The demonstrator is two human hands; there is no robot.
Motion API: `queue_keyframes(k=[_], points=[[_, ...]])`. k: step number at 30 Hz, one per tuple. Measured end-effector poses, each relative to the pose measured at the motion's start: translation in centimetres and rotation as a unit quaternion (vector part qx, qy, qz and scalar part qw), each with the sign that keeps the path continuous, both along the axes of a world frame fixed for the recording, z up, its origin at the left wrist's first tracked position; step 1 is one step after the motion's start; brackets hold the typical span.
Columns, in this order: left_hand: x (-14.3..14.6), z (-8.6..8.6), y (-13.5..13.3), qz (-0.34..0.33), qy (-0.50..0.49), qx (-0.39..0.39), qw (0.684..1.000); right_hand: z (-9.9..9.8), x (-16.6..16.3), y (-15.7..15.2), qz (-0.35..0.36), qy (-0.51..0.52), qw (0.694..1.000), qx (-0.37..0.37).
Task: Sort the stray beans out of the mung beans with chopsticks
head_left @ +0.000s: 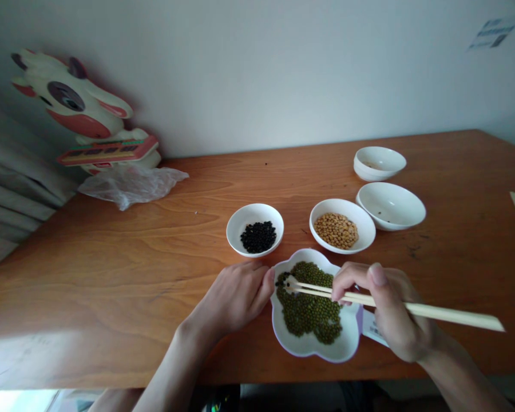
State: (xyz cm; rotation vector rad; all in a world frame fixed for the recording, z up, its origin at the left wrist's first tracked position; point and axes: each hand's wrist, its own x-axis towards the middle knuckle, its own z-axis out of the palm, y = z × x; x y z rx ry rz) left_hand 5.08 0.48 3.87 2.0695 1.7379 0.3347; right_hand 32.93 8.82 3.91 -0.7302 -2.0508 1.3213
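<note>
My right hand is closed around a pair of light wooden chopsticks. Their tips reach into the left part of a white flower-shaped dish with a lilac rim. Green mung beans cover much of its bottom, and a few black beans lie by the chopstick tips. Whether the tips pinch a bean is too small to tell. With curled fingers, my left hand holds the dish's left rim; its fingertips are partly hidden. A pale handle with a label sticks out from the dish under my right hand.
Just beyond the dish stand a white bowl of black beans and a white bowl of yellow soybeans. Two more white bowls sit behind right. A cow-shaped toy and a clear plastic bag are back left.
</note>
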Motion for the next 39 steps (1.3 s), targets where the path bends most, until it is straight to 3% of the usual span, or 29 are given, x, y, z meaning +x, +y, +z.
queue_keyframes(k=[5,9,13,16,22,29,31,34,39], points=[[0.0,-0.1,0.0,0.002,0.009,0.011,1.0,0.1,0.8,0.2,0.001,0.024,1.0,-0.015],[0.0,0.0,0.0,0.003,0.019,0.012,1.0,1.7,0.9,0.7,-0.037,0.066,0.997,0.01],[0.1,-0.1,0.1,-0.002,0.023,0.012,1.0,4.3,-1.2,0.8,-0.094,0.16,0.982,0.045],[0.2,-0.2,0.2,-0.006,0.027,0.015,1.0,5.1,-3.7,0.5,-0.127,0.176,0.974,0.072],[0.2,-0.1,0.3,-0.011,0.018,0.019,1.0,3.9,-6.2,0.6,-0.119,0.089,0.988,0.052],[0.2,-0.2,0.2,-0.013,0.032,0.043,0.998,3.4,-0.2,0.1,-0.135,0.074,0.988,-0.012],[0.2,-0.3,0.1,-0.011,0.035,0.052,0.998,2.4,1.2,0.3,-0.088,0.039,0.995,-0.037],[0.3,-0.5,0.1,-0.014,0.047,0.058,0.997,0.6,1.8,0.4,-0.007,-0.01,0.997,-0.075],[0.3,-0.2,0.2,-0.009,0.05,0.049,0.998,-0.9,0.7,-0.3,-0.021,-0.029,0.998,-0.054]])
